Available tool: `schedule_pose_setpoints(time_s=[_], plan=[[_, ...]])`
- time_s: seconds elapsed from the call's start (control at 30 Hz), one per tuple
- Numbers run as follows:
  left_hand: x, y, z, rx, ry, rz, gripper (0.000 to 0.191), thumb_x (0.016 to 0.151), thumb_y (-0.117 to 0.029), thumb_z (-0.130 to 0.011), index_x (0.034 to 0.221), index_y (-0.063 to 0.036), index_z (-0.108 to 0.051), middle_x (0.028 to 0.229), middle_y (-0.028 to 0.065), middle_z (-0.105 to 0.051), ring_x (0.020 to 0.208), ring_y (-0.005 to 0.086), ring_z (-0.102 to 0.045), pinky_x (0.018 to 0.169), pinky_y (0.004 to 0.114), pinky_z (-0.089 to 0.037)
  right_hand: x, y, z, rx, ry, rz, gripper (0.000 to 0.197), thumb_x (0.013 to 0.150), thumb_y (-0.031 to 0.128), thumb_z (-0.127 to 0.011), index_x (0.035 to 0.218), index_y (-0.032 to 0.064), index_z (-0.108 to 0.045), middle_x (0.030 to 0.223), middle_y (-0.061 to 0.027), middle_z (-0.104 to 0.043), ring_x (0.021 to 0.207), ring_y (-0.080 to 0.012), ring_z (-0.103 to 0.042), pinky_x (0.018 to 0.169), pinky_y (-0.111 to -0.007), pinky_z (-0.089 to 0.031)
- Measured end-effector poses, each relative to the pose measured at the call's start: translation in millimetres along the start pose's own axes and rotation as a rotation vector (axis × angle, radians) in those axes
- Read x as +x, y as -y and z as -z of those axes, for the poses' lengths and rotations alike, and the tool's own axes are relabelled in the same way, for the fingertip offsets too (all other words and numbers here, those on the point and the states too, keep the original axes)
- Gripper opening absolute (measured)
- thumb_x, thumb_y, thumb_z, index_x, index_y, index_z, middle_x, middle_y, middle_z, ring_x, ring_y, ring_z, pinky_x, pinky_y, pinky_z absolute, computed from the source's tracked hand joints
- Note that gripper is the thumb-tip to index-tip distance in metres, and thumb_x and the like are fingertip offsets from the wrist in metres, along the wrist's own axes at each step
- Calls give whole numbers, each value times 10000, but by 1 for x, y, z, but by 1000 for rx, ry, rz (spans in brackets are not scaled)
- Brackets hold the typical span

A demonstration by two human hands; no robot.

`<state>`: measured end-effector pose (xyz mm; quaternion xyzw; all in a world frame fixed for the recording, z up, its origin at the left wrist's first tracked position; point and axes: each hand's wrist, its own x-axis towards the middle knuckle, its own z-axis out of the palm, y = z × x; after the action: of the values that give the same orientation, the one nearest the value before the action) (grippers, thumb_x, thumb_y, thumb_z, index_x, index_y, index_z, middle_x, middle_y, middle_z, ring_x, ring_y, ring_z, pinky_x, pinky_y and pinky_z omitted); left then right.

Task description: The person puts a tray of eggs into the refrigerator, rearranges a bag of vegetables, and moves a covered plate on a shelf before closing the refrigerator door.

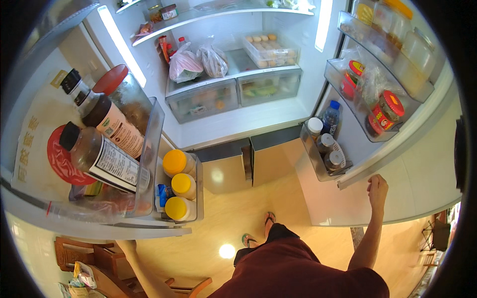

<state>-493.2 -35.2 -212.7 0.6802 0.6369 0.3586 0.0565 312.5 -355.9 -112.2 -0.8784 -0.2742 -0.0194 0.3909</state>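
A double-door refrigerator stands open before me, lit inside. My left hand is at the lower edge of the left door, its fingers hidden behind it. My right hand is loosely curled, near the bottom corner of the right door, with nothing visible in it. On the main glass shelf sit a pink plastic bag, a clear knotted bag and a clear box of eggs. Below are two translucent drawers, the left drawer and the right drawer.
The left door holds dark sauce bottles, a red-lidded jar and yellow-lidded jars. On the right door are red-lidded jars, a blue-capped bottle and white-capped containers. Wooden chairs stand behind the left door.
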Motion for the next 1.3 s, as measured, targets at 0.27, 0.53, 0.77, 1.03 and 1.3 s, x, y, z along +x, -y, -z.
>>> schedule_pose_setpoints(time_s=[0.27, 0.53, 0.77, 1.03, 1.3], plan=[[16, -3, -1, -173, 81, -1, 257, 933, -167, -538, 1109, 7, -607, 1061, 171, -637, 983, 313, -572, 864, 400, -477, 69, -112, -4, -39, 78, -296, 215, 937, 142, -476, 829, -2, -592, 505, -91, -548, 369, -169, -497, 339, -323, -382], [-5, -102, 8, 283, 276, -234, 243, 892, -82, -530, 1094, 13, -627, 1110, 217, -648, 1054, 401, -573, 902, 423, -464, 89, -129, -1, -94, 234, -348, 211, 943, 173, -525, 850, -12, -563, 520, -116, -543, 381, -181, -516, 332, -328, -405], [-17, -144, -2, 167, 217, -311, 226, 784, -99, -620, 980, 6, -660, 963, 197, -670, 915, 418, -603, 798, 465, -497, 83, -126, -8, 178, 246, -300, 55, 915, 51, -527, 941, 2, -523, 585, -89, -556, 411, -163, -522, 340, -311, -391], [-39, -285, 9, 181, 430, -69, 289, 786, -314, -638, 783, -30, -691, 730, 186, -658, 672, 390, -606, 670, 449, -510, 47, -114, 8, -15, 360, -182, 212, 893, 184, -611, 904, -28, -610, 635, -117, -635, 495, -187, -624, 441, -325, -484], [-37, -402, -29, 103, 697, -178, 427, 897, -434, -481, 892, -99, -746, 898, 187, -703, 893, 369, -678, 806, 484, -532, -11, -72, 37, -108, 569, 23, 400, 953, 308, -590, 823, -69, -620, 663, -136, -640, 502, -216, -630, 503, -350, -509]])
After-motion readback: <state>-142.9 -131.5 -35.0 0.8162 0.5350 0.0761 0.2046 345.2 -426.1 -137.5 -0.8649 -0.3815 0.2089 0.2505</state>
